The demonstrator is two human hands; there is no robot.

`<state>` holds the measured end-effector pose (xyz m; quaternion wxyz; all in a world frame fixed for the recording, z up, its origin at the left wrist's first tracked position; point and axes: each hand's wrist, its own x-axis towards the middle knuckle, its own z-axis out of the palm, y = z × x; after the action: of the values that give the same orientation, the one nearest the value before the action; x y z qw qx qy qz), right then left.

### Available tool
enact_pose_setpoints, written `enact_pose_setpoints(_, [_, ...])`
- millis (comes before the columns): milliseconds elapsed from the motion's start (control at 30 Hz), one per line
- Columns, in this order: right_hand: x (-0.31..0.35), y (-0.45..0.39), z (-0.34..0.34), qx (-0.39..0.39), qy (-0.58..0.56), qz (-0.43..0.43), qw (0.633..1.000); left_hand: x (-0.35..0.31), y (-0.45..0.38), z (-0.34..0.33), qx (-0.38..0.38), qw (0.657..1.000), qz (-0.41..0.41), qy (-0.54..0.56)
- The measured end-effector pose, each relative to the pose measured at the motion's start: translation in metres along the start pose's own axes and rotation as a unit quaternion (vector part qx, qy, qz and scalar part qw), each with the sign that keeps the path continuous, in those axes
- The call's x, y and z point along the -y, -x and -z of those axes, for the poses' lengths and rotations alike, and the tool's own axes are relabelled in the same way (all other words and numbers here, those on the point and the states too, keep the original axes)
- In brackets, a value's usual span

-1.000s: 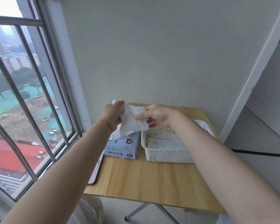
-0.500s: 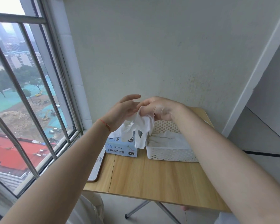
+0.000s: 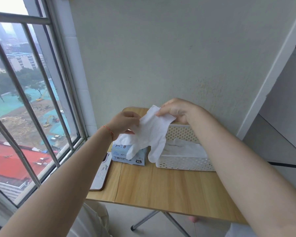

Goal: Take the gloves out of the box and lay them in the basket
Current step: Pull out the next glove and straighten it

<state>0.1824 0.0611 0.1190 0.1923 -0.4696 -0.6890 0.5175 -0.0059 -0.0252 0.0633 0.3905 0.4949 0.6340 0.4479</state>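
A white glove (image 3: 151,132) is pinched by both the left hand (image 3: 124,123) and right hand (image 3: 177,110) above the wooden tabletop (image 3: 161,187), where box (image 3: 129,155) and basket (image 3: 183,162) are set against a pale wall (image 3: 161,48).

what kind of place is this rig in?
Probably a high-floor apartment balcony or narrow side room: a barred window overlooks rooftops and a construction site, and a folding wooden table stands against a plain wall.

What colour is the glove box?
Light blue glove box, printed dark text, best in the head view.

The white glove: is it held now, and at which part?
Yes. Both hands pinch the white glove at its cuff end, left hand, right hand; its fingers hang down.
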Motion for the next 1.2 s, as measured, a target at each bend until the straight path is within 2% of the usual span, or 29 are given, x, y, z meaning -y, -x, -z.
enact_pose_setpoints(100, [0.005,0.003,-0.007,0.005,-0.019,0.026,0.999,0.002,0.003,0.006,0.131,0.991,0.001,0.002])
enact_pose_setpoints(200, [0.009,0.004,-0.014,0.003,-0.024,0.043,0.999,0.005,0.002,0.01,0.178,0.984,0.004,-0.011])
enact_pose_setpoints(300, [0.012,0.005,-0.017,0.005,-0.023,0.042,0.999,0.007,0.004,0.015,0.226,0.96,0.024,-0.164])
enact_pose_setpoints(367, [0.013,0.006,-0.019,0.024,-0.017,0.047,0.998,0.006,0.007,0.013,0.239,0.946,0.017,-0.217])
enact_pose_setpoints(400, [0.014,0.006,-0.022,0.036,-0.009,0.051,0.998,0.006,0.009,0.011,0.238,0.951,-0.005,-0.199])
enact_pose_setpoints(467, [0.015,0.007,-0.026,0.04,0.002,0.058,0.998,0.005,0.012,0.007,0.242,0.966,-0.056,-0.072])
enact_pose_setpoints(533, [0.016,0.008,-0.029,0.023,-0.008,0.066,0.998,0.004,0.015,0.002,0.231,0.968,-0.064,0.081])
enact_pose_setpoints(600, [0.016,0.006,-0.029,0.004,-0.041,0.074,0.996,0.004,0.017,-0.001,0.21,0.962,-0.049,0.168])
enact_pose_setpoints(833, [0.013,-0.001,-0.023,-0.052,-0.152,0.057,0.985,0.024,0.012,0.007,0.195,0.96,0.019,0.197])
enact_pose_setpoints(967, [0.006,-0.003,-0.024,-0.008,-0.205,0.009,0.979,0.031,0.007,0.016,0.179,0.949,0.037,0.257])
enact_pose_setpoints(1100, [0.001,-0.005,-0.024,0.052,-0.206,-0.032,0.977,0.023,0.001,0.027,0.125,0.963,0.035,0.238])
enact_pose_setpoints(1200, [-0.008,-0.005,-0.02,0.042,-0.161,-0.06,0.984,0.014,-0.01,0.021,-0.017,0.997,0.024,0.069])
